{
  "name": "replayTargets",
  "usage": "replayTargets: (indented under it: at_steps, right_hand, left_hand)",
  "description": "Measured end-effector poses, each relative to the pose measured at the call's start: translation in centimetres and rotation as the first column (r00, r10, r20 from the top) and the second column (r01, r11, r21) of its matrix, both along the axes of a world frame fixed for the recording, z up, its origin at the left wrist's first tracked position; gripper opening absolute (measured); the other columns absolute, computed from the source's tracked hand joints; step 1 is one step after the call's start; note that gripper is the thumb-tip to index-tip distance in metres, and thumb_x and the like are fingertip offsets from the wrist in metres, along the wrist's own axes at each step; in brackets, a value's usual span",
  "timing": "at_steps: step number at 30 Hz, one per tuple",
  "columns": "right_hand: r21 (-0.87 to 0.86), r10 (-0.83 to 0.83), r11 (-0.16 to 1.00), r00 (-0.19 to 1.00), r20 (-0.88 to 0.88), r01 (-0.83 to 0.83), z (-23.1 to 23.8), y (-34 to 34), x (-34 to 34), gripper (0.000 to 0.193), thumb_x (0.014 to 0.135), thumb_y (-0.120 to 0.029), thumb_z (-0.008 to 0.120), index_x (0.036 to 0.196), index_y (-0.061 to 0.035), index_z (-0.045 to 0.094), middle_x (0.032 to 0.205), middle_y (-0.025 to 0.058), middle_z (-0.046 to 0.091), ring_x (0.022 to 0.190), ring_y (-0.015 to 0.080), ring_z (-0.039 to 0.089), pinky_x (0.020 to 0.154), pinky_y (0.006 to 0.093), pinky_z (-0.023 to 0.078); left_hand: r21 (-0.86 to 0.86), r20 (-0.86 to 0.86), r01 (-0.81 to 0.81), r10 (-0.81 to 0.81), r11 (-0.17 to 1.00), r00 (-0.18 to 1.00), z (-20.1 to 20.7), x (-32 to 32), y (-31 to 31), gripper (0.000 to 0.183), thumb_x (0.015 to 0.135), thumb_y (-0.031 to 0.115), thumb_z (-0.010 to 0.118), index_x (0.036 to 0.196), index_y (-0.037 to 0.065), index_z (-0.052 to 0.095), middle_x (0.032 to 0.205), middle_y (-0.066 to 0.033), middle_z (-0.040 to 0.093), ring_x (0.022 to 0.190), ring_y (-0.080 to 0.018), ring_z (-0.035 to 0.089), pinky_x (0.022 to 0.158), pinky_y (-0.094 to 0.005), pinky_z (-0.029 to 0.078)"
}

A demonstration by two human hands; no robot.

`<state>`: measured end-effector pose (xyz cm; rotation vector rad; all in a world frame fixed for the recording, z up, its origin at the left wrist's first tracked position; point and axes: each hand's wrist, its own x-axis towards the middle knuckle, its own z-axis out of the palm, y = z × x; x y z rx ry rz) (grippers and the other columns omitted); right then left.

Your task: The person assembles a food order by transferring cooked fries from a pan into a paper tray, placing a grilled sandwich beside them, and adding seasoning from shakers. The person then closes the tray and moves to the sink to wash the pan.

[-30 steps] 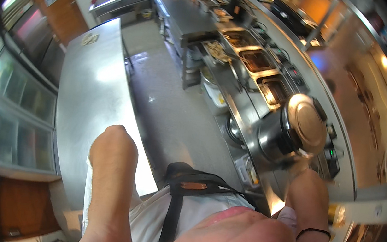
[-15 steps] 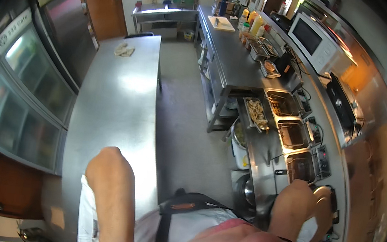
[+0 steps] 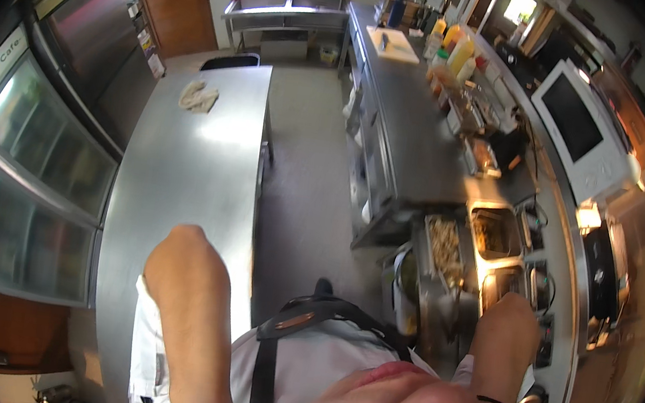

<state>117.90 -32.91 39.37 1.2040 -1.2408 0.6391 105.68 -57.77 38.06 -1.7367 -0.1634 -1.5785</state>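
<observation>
Both hands are closed into loose fists and hold nothing: the left hand hangs over the near end of the long steel bench, the right hand over the near food pans (it was beside a round steel lid a second ago). A crumpled cloth lies at the bench's far end.

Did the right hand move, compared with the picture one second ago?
Yes. The right hand left the round pot lid and now rests farther along the counter, by the food trays.
</observation>
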Motion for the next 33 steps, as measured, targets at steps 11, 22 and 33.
replayTargets:
  at_steps: [11, 22, 33]
  right_hand:
    - [0.037, 0.16, 0.986, 0.987, 0.033, -0.161, 0.1, 11.0, -30.2, 0.032, 0.103, -0.034, 0.053, 0.111, -0.0042, 0.063, 0.097, 0.0059, 0.066, 0.09, 0.0152, 0.062, 0.085, 0.0326, 0.05]
    - [-0.237, 0.002, 0.972, 1.0, -0.032, -0.009, -1.2, 22.2, -58.1, 0.029, 0.103, -0.032, 0.053, 0.11, -0.0056, 0.063, 0.095, 0.0044, 0.066, 0.09, 0.0141, 0.063, 0.086, 0.0324, 0.05]
    - [-0.142, 0.448, 0.695, -0.268, 0.853, 0.705, -46.7, 37.4, -84.1, 0.022, 0.106, -0.022, 0.059, 0.111, -0.0016, 0.065, 0.093, 0.0046, 0.067, 0.075, 0.0106, 0.065, 0.069, 0.0277, 0.054]
  left_hand:
    - [0.062, 0.027, -0.243, 0.242, 0.968, 0.97, -0.9, -24.1, 8.6, 0.03, 0.107, 0.035, 0.055, 0.128, 0.016, 0.066, 0.131, -0.0019, 0.062, 0.118, -0.018, 0.055, 0.103, -0.0379, 0.043]
    - [0.501, 0.115, -0.268, 0.243, 0.823, 0.963, -2.2, -56.1, 16.9, 0.028, 0.107, 0.035, 0.056, 0.122, 0.018, 0.073, 0.125, 0.0014, 0.068, 0.111, -0.0173, 0.06, 0.098, -0.0369, 0.044]
    - [-0.854, -0.289, 0.145, 0.686, -0.5, 0.668, -53.8, -98.8, 29.1, 0.018, 0.097, 0.01, 0.062, 0.114, 0.004, 0.063, 0.116, -0.0164, 0.061, 0.106, -0.0322, 0.061, 0.09, -0.0376, 0.052]
